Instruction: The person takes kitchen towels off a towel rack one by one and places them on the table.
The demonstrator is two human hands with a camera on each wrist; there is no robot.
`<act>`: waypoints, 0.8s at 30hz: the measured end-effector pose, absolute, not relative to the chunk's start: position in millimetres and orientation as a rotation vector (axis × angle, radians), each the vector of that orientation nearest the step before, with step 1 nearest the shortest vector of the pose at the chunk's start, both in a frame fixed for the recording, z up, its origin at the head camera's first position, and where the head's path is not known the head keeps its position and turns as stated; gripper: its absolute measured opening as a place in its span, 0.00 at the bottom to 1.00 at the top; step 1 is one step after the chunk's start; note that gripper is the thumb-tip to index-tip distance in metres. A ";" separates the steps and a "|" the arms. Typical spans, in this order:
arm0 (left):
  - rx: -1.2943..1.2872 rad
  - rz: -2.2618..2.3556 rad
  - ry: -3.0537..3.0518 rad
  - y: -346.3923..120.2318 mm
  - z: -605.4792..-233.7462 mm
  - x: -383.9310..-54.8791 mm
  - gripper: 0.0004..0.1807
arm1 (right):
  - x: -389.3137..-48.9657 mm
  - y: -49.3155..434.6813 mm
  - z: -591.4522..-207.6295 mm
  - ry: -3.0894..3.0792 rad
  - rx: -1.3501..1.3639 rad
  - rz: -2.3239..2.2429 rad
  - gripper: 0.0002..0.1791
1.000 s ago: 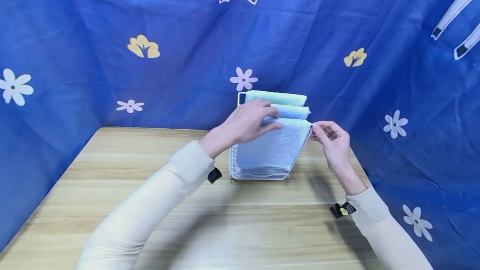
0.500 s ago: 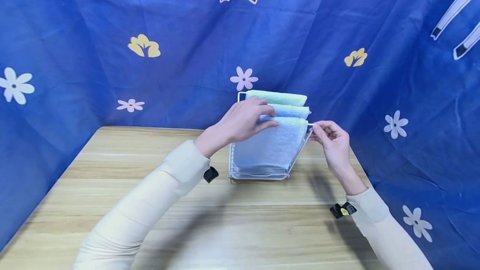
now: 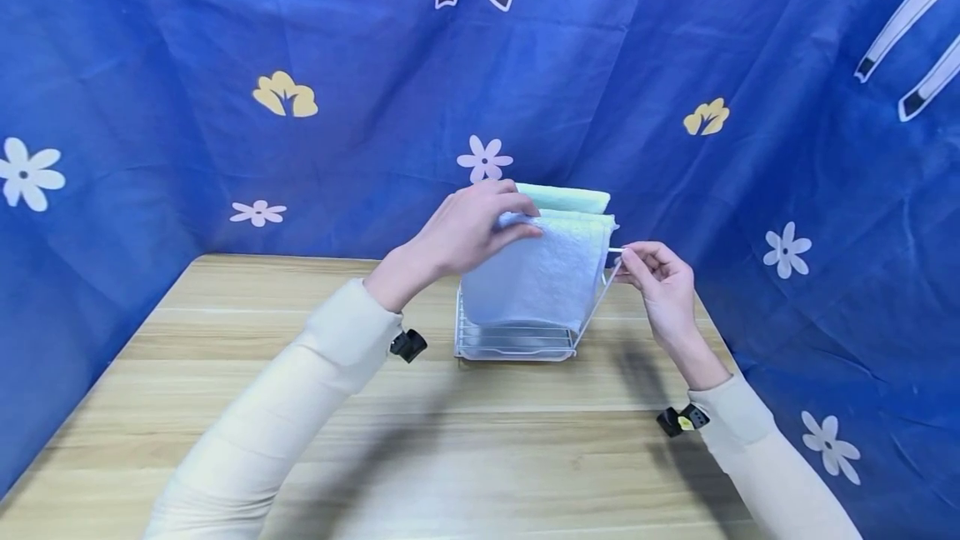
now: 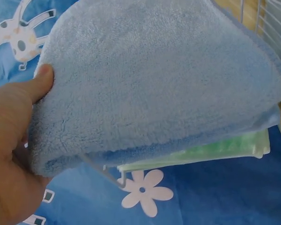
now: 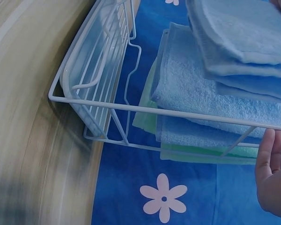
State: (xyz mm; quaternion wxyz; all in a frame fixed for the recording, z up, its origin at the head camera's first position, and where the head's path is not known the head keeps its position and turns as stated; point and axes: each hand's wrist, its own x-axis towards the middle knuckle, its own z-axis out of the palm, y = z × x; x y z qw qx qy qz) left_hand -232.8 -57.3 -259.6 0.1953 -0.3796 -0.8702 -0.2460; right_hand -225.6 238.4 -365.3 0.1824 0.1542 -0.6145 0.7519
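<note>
A folded light blue towel (image 3: 551, 273) hangs in front of the white wire rack (image 3: 517, 350). My left hand (image 3: 457, 230) pinches its upper left edge, thumb in front and fingers behind. In the right wrist view this towel (image 5: 246, 40) is clear of the rack's bars. Behind it, a second blue towel (image 5: 178, 77) and a pale green towel (image 3: 573, 200) are draped on the rack. With thumb and fingers, my right hand (image 3: 663, 286) holds the rack's white wire frame at its upper right corner. The towel hides part of the left fingers in the left wrist view.
The rack stands on a wood-grain table (image 3: 480, 457), with a shallow white tray (image 5: 77, 77) in its base. Close behind the table hangs a blue cloth backdrop (image 3: 375, 107) with flower prints, and it also runs along the sides.
My left hand has lifted the front blue towel up and back to the left, baring the rack's front bar and lower wires. My right hand has stayed on the frame.
</note>
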 end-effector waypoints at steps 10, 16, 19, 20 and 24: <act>-1.071 -0.752 -2.351 -68.6 -249.4 -231.3 0.10 | -225.6 239.7 -362.3 -1.791 0.433 2.108 0.08; -1.105 -0.796 -2.304 -79.5 -238.6 -232.8 0.09 | -227.5 239.9 -362.5 -1.796 0.447 2.106 0.06; -1.121 -0.840 -2.268 -84.4 -235.2 -232.7 0.09 | -228.0 240.0 -362.8 -1.788 0.456 2.111 0.04; -1.125 -0.852 -2.253 -85.7 -234.7 -232.6 0.08 | -227.9 240.1 -362.9 -1.787 0.457 2.111 0.04; -1.142 -0.880 -2.195 -90.1 -233.3 -233.0 0.07 | -227.2 240.1 -362.5 -1.785 0.465 2.108 0.06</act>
